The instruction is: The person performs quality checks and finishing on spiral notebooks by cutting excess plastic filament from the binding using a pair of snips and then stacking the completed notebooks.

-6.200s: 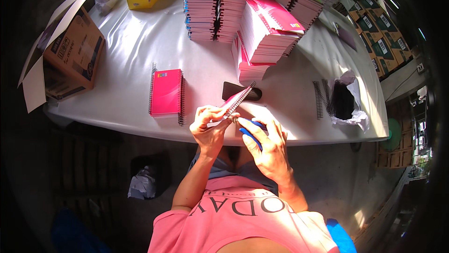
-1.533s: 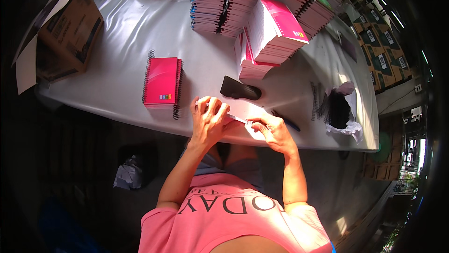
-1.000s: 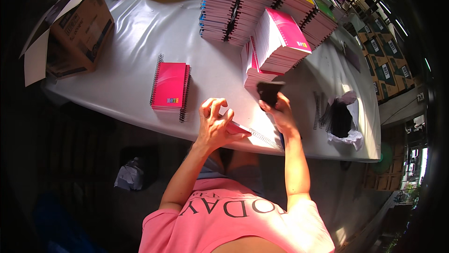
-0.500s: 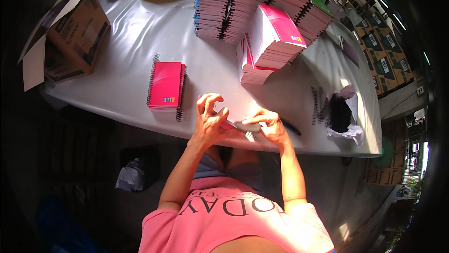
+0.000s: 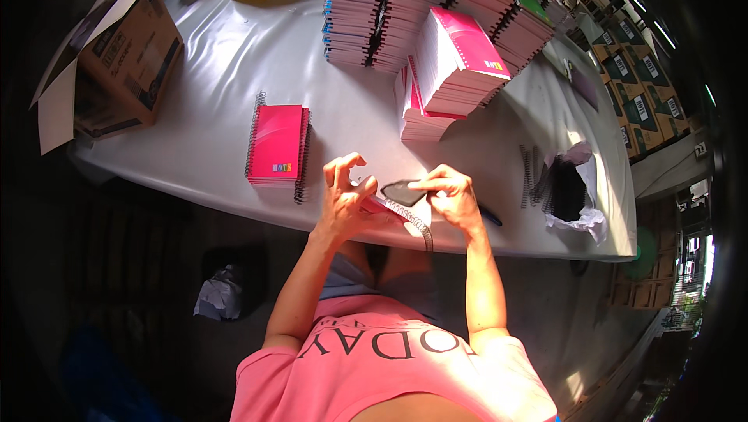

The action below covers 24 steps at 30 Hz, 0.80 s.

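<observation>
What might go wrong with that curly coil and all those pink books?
The coil trails past the notebook in the left hand, so its loose end might snag or bend. The right hand holds the black tool near one end, so it might slip. The tall pink pile looks unevenly stacked, so a bump might topple it.

The person wears a pink short-sleeved T-shirt with large dark lettering, and grey-blue shorts.
</observation>
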{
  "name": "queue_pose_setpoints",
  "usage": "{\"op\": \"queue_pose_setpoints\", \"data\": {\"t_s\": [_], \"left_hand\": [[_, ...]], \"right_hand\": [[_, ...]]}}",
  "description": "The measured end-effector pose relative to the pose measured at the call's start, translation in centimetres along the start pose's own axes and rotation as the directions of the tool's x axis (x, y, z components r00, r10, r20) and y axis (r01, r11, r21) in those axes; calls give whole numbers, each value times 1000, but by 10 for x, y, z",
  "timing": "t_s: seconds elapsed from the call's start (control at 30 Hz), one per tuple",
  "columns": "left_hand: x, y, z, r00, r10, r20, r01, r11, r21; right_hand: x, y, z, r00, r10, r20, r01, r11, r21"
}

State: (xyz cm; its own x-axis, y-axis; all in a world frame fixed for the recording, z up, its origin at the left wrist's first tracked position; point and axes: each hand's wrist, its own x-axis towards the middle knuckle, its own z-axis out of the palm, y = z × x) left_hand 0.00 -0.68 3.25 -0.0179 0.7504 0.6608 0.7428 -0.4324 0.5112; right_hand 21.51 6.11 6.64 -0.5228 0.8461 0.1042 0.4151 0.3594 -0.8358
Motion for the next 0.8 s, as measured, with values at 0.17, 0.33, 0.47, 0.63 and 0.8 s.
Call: {"op": "queue_pose_setpoints", "data": {"t_s": [0.17, 0.33, 0.47, 0.63, 0.8], "left_hand": [[-12, -9, 20, 1000, -10, -11, 9, 1000, -28], [-14, -6, 22, 987, -143, -75, 125, 969, -212], [-14, -11, 26, 983, -174, -60, 146, 936, -321], [-22, -29, 40, 961, -275, 0, 240, 837, -492], [-19, -24, 37, 942, -331, 58, 302, 760, -575]], "right_hand": [[-3, -12, 6, 938, -265, 224, 170, 914, 368], [-4, 10, 2, 964, -264, -17, 187, 637, 748], [5, 12, 2, 999, 27, 41, -34, 981, 191], [18, -14, 1, 940, -269, 212, 195, 929, 313], [22, -13, 3, 872, -468, 144, 236, 660, 713]]}}
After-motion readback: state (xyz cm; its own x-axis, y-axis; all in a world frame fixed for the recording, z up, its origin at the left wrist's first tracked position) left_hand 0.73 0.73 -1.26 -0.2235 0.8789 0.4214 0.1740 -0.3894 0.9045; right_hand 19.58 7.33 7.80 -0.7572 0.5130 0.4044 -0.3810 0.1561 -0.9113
